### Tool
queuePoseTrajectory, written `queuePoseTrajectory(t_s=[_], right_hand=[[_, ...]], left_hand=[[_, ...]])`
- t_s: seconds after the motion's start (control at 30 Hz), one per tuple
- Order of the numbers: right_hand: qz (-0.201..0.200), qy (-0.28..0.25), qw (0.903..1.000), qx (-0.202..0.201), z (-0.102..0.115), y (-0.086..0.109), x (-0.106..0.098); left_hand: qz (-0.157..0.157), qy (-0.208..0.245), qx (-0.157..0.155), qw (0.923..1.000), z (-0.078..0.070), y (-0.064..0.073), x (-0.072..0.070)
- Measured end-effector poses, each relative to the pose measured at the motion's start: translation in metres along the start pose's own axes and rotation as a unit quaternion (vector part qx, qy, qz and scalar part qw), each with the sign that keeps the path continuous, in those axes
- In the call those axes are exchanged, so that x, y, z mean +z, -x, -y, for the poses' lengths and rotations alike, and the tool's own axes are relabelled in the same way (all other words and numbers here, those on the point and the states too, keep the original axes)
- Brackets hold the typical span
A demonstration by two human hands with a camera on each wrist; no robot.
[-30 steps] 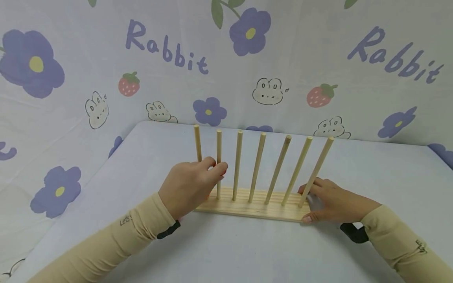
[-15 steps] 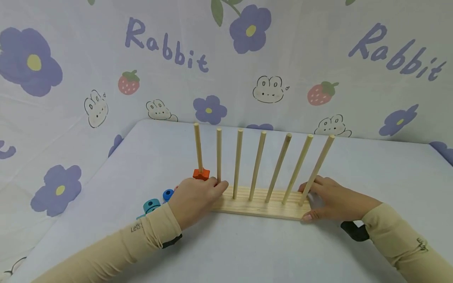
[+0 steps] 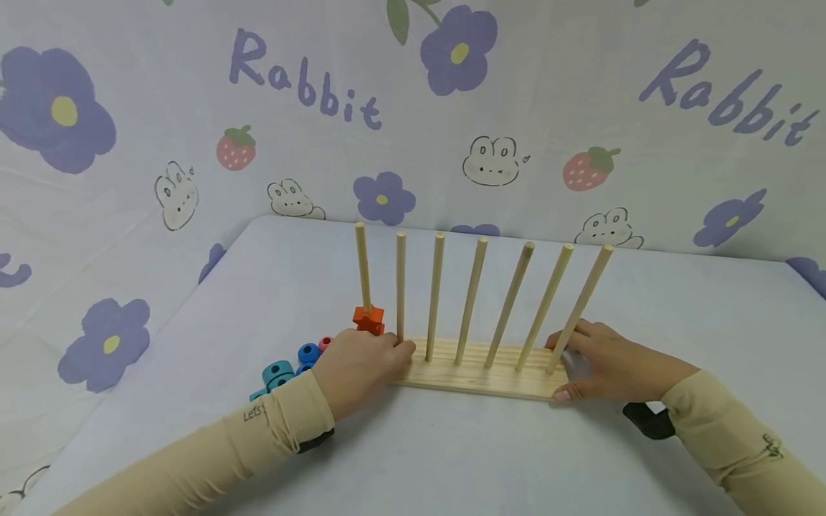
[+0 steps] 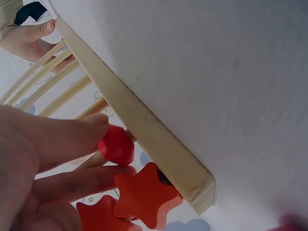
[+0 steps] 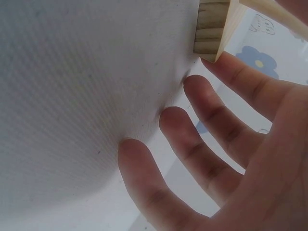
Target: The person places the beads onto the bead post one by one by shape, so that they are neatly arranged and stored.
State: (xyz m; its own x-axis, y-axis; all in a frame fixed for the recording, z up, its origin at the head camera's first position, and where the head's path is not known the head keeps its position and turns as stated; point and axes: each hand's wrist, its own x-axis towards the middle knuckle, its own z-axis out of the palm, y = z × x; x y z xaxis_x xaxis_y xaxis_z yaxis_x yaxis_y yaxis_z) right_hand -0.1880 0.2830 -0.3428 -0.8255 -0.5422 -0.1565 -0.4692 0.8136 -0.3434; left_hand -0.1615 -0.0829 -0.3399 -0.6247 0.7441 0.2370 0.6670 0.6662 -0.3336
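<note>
Checking head view first: wooden board (image 3: 480, 382) on the white table (image 3: 452, 459), seven pegs (image 3: 471, 301), orange stars (image 3: 369, 319) stacked on the leftmost one. Left hand (image 3: 364, 369) is at the foot of the second peg (image 3: 401, 287); I can't see its grip here. Right hand (image 3: 613, 369) holds the board's right end, thumb at the near edge. Teal beads (image 3: 277, 370) and blue beads (image 3: 308, 352) lie left.

Left wrist: I see thumb and finger pinching a red bead (image 4: 117, 146) around the second peg, just short of the board. I'd log this as seating the bead; next move probably calls for lowering it fully, then releasing without nudging the stars.

Right wrist: one finger touches the board's end, the others spread apart off it. Bracing, I'd guess.
</note>
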Motion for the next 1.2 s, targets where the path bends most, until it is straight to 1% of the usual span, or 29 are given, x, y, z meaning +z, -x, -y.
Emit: queuePoseTrajectory(t_s=[0.07, 0.17, 0.27, 0.33, 0.43, 0.5, 0.57, 0.67, 0.73, 0.77, 0.83, 0.97, 1.07, 1.13, 1.2], right_hand=[[0.002, -0.001, 1.0, 0.006, 0.001, 0.0, 0.0], [0.005, -0.004, 0.9999, 0.012, 0.001, -0.001, 0.0], [0.004, -0.007, 0.9999, 0.009, 0.001, -0.002, 0.001], [0.003, -0.009, 0.9999, 0.01, 0.001, -0.002, 0.002], [0.005, -0.011, 0.9998, 0.015, 0.0, -0.001, 0.002], [0.002, -0.009, 0.9998, 0.015, 0.0, 0.0, 0.002], [-0.001, -0.006, 0.9999, 0.01, 0.0, 0.0, 0.002], [-0.005, -0.003, 1.0, 0.002, 0.0, 0.0, 0.002], [-0.004, -0.003, 1.0, -0.001, 0.0, -0.001, 0.002], [-0.004, -0.003, 1.0, -0.002, 0.001, -0.001, 0.002], [-0.004, -0.001, 1.0, -0.005, 0.001, -0.002, 0.001], [-0.005, 0.005, 0.9999, -0.008, 0.0, -0.003, 0.001], [-0.001, 0.003, 1.0, -0.002, 0.0, -0.004, 0.001], [0.002, 0.001, 1.0, 0.002, 0.0, -0.004, 0.001], [0.0, 0.002, 1.0, 0.004, -0.001, -0.003, 0.001]], left_hand=[[0.004, -0.002, 0.005, 1.0, 0.0, -0.001, 0.001], [0.017, -0.003, 0.008, 0.9998, 0.0, -0.001, 0.0], [0.033, 0.007, 0.005, 0.9994, 0.0, 0.001, -0.004], [0.034, 0.019, 0.003, 0.9992, -0.001, 0.002, -0.007], [0.02, 0.034, 0.004, 0.9992, -0.002, 0.005, -0.014], [0.003, 0.042, 0.005, 0.9991, -0.003, 0.008, -0.021], [-0.016, 0.049, 0.008, 0.9987, 0.0, 0.012, -0.03], [-0.032, 0.068, 0.003, 0.9971, 0.012, 0.021, -0.043], [-0.039, 0.081, -0.004, 0.9959, 0.023, 0.027, -0.05], [-0.037, 0.088, -0.01, 0.9953, 0.029, 0.03, -0.053], [-0.025, 0.105, -0.024, 0.9938, 0.042, 0.036, -0.058], [0.026, 0.151, -0.049, 0.987, 0.062, 0.043, -0.064], [0.07, 0.179, -0.067, 0.9792, 0.074, 0.043, -0.062], [0.099, 0.184, -0.078, 0.9748, 0.081, 0.043, -0.058], [0.134, 0.193, -0.091, 0.9678, 0.086, 0.043, -0.053]])
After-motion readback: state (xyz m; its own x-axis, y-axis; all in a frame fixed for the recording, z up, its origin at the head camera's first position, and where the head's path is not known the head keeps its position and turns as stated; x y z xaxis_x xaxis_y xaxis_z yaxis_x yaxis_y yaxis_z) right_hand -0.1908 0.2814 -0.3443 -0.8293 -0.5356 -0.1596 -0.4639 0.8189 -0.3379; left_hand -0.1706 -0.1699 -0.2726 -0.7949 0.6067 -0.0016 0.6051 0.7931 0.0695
